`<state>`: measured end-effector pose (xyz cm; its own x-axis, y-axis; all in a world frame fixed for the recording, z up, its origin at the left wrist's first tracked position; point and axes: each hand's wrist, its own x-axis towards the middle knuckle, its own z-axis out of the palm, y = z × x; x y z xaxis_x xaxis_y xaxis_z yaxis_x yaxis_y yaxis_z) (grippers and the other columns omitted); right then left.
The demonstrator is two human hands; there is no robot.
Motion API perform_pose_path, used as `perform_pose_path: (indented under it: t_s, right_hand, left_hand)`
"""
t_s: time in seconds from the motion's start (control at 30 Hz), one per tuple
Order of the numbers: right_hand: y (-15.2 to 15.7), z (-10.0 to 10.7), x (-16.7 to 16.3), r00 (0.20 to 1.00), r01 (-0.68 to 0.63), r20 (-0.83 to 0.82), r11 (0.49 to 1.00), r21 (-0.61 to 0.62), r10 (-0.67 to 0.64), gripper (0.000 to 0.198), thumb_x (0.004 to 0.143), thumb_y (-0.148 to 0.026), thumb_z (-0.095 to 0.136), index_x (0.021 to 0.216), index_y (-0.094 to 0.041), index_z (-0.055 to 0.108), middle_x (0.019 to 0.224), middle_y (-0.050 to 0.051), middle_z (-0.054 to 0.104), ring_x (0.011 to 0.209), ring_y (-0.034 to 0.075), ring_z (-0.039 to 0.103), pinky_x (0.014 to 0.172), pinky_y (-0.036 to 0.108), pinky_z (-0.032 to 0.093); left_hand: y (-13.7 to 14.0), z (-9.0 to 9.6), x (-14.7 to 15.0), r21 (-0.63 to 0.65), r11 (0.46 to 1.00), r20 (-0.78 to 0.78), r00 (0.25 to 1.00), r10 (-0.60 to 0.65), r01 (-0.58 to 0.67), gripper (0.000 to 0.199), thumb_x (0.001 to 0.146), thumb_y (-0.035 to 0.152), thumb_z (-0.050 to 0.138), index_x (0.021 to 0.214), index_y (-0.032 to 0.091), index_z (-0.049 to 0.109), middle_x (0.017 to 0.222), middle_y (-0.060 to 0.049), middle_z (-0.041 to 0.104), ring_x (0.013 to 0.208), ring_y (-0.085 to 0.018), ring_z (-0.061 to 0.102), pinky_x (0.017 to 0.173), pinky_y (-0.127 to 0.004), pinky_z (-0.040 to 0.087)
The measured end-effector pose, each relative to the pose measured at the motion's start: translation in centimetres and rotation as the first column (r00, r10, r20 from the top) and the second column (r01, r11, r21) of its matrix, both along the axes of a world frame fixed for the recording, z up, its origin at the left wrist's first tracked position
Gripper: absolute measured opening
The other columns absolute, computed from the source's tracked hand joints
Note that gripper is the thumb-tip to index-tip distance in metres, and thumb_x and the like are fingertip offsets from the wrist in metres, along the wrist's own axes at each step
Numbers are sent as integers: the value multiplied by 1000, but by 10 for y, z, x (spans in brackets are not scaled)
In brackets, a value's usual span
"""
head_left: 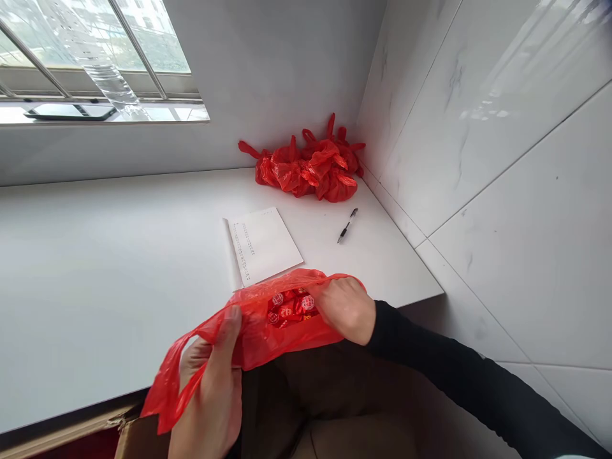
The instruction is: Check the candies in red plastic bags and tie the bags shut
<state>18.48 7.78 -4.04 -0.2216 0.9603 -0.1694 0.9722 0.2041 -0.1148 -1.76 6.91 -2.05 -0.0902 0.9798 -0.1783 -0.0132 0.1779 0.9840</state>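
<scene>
A red plastic bag [282, 341] hangs stretched between my two hands at the table's front edge, its mouth open toward me. Inside it lie several small red-wrapped packets [289, 308] with white and gold print; their exact kind I cannot make out. My left hand [215, 363] grips the bag's left side, thumb on top, with a handle loop around the fingers. At the other end my right hand [348, 309] is closed on the bag's right rim, its fingertips partly hidden by the plastic.
Several knotted red bags [310, 169] are heaped in the far corner. An open notebook [268, 245] with writing and a pen [348, 225] lie on the white table [119, 268]. A cardboard box [138, 437] stands at lower left. A tiled wall [502, 191] bounds the right.
</scene>
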Motion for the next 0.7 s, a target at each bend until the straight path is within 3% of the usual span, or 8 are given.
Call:
perform_pose_path:
  t_s: [0.1, 0.17, 0.3, 0.43, 0.6, 0.7]
  right_hand:
    - [-6, 4, 0, 1000, -13, 15, 1000, -20, 14, 29, 80, -2, 56, 96, -24, 67, 65, 2, 66, 56, 20, 61, 50, 31, 27]
    - [-11, 5, 0, 999, -33, 22, 999, -39, 34, 25, 78, -2, 58, 89, -22, 67, 63, 2, 65, 55, 20, 60, 48, 32, 25]
    - [-21, 6, 2, 995, -95, 7, 993, -66, 96, 33, 77, 0, 55, 98, -23, 68, 58, -1, 62, 50, 18, 55, 48, 32, 23]
    - [-28, 6, 4, 982, -185, -59, 978, -95, 180, 23, 79, -5, 57, 90, -23, 67, 64, -1, 65, 53, 16, 54, 47, 32, 21]
    - [-20, 3, -5, 984, -172, -62, 985, -27, 170, 43, 84, -4, 51, 119, -26, 64, 61, -2, 63, 53, 17, 55, 50, 31, 23]
    - [-14, 0, -14, 978, -195, -88, 980, -46, 190, 40, 86, -5, 52, 118, -24, 65, 64, -1, 65, 55, 17, 57, 60, 29, 37]
  left_hand:
    - [1, 1, 2, -132, 990, 227, 971, 73, -43, 38, 68, 57, 87, 84, 24, 75, 87, -4, 76, 88, -29, 73, 77, -39, 64]
    - [-2, 0, 3, -146, 988, 248, 965, 82, -46, 41, 65, 55, 89, 88, 24, 76, 89, -4, 77, 92, -30, 74, 82, -40, 64]
    - [-14, -6, -1, -208, 978, 301, 951, 75, -12, 44, 59, 51, 93, 90, 24, 77, 86, -2, 77, 92, -30, 75, 84, -37, 64]
    - [-21, -15, -12, -255, 967, 358, 926, 122, -28, 41, 58, 45, 94, 86, 24, 76, 85, -1, 77, 93, -29, 76, 86, -33, 64]
    - [-16, -21, -17, -303, 948, 400, 890, 217, -95, 35, 55, 29, 93, 85, 23, 76, 73, 2, 74, 92, -28, 76, 90, -31, 62]
    - [-14, -20, -16, -326, 938, 412, 876, 252, -117, 36, 54, 27, 93, 86, 23, 76, 75, 2, 75, 94, -29, 76, 93, -33, 62]
